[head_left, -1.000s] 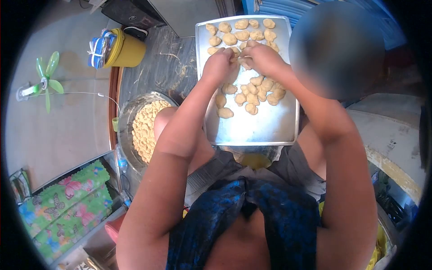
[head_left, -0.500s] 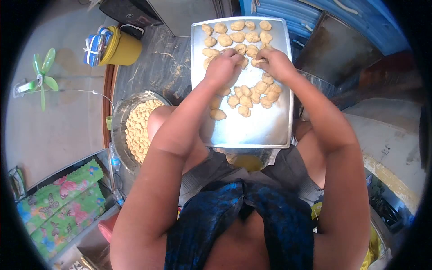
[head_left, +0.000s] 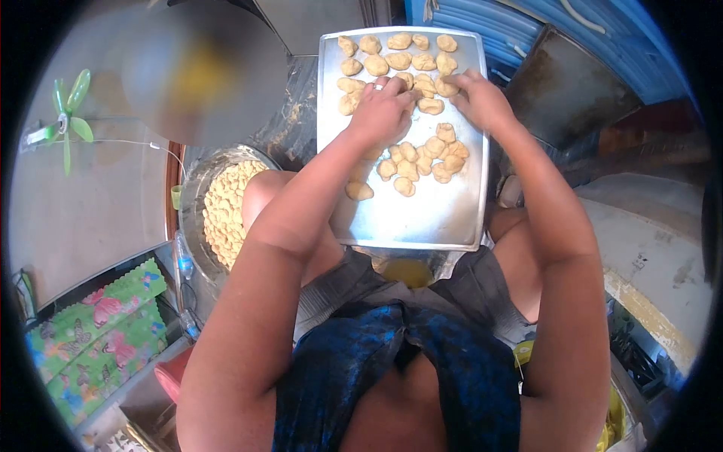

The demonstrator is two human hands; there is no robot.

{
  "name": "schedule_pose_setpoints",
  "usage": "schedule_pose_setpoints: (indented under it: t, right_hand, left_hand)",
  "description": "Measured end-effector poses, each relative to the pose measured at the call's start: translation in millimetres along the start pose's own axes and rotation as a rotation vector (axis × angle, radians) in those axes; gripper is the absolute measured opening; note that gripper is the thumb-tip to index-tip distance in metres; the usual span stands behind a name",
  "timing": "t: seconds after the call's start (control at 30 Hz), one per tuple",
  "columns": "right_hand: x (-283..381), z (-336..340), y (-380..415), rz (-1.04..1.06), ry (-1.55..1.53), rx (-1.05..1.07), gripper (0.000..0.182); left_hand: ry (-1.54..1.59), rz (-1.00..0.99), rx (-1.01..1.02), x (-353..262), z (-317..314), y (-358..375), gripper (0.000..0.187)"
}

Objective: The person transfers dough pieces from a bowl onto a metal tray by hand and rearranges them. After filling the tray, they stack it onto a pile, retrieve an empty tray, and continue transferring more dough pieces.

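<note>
A silver metal tray (head_left: 407, 222) lies across my lap with rows of tan dough pieces (head_left: 376, 65) on its far part. A looser cluster of dough pieces (head_left: 434, 147) lies nearer its middle. My left hand (head_left: 382, 113) rests over the left half of the tray, fingers bent at the dough; what is under its palm is hidden. At the right side, my right hand (head_left: 479, 98) has its fingers apart, the tips touching a dough piece (head_left: 446, 86) at the end of a row.
A large metal basin (head_left: 192, 218) full of small dough pieces stands left of my leg. A dark round blurred object (head_left: 207, 71) covers the upper left. A green fan (head_left: 68, 120) is at far left. A dark metal sheet (head_left: 572, 87) leans at the upper right.
My right hand has moved right and slightly away from me, off a dough piece that now lies uncovered in the row. The dark blurred object has appeared, hiding the yellow bucket.
</note>
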State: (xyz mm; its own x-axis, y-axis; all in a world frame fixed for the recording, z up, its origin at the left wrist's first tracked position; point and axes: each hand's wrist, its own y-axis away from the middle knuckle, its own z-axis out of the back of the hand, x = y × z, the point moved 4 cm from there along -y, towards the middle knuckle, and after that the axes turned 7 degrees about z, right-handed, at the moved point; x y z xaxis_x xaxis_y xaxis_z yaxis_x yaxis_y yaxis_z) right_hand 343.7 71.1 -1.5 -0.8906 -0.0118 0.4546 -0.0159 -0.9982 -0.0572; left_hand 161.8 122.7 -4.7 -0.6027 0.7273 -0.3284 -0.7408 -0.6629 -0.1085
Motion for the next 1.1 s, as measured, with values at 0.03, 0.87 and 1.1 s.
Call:
schedule_pose_setpoints:
  t: [0.03, 0.87, 1.1]
  right_hand:
    - [-1, -2, 1, -0.008, -0.013, 0.017, 0.028]
    - [-8, 10, 10, 0.118, -0.318, 0.165, 0.026]
    - [0, 2, 7, -0.027, -0.187, 0.132, 0.025]
  left_hand:
    - [0.000, 0.002, -0.002, -1, 1, 0, 0.043]
    - [0.094, 0.519, 0.044, 113, 43, 0, 0.026]
    - [0.082, 0.613, 0.054, 99, 37, -4, 0.024]
